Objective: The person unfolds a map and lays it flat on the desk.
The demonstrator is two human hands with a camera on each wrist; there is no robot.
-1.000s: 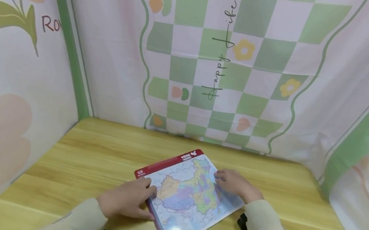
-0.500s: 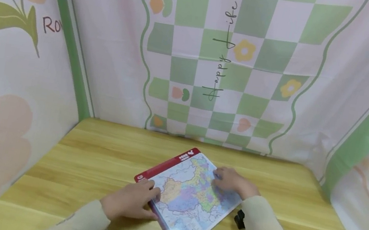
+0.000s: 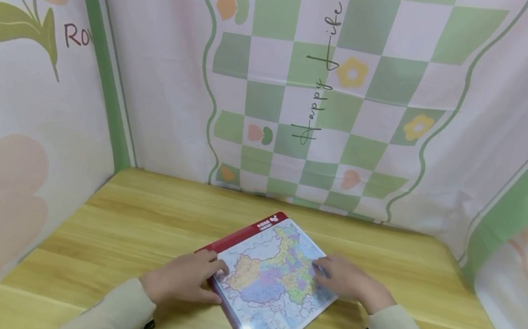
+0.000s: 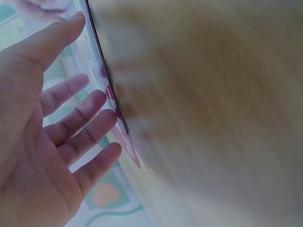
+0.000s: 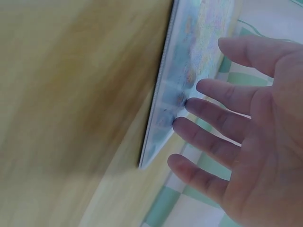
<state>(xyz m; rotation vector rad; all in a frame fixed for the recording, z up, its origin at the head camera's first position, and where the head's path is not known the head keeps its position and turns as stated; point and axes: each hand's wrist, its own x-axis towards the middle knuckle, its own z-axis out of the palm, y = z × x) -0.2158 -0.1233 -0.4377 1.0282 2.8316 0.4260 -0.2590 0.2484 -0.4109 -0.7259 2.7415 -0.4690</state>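
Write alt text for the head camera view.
Two hands in beige sleeves rest flat on a colourful map board lying askew on a wooden table: the left hand at its left edge, the right hand at its right. Floral and checked cloth backdrops surround the table.

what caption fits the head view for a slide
Both hands, left hand and right hand, rest on a map board on a wooden table.

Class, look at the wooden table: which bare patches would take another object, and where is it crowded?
The table is bare on the left, between the map board and the flowered curtain. The back strip under the checked curtain is also free, as is the right side beyond the right hand. The middle front is crowded: the left hand and right hand rest on the board.
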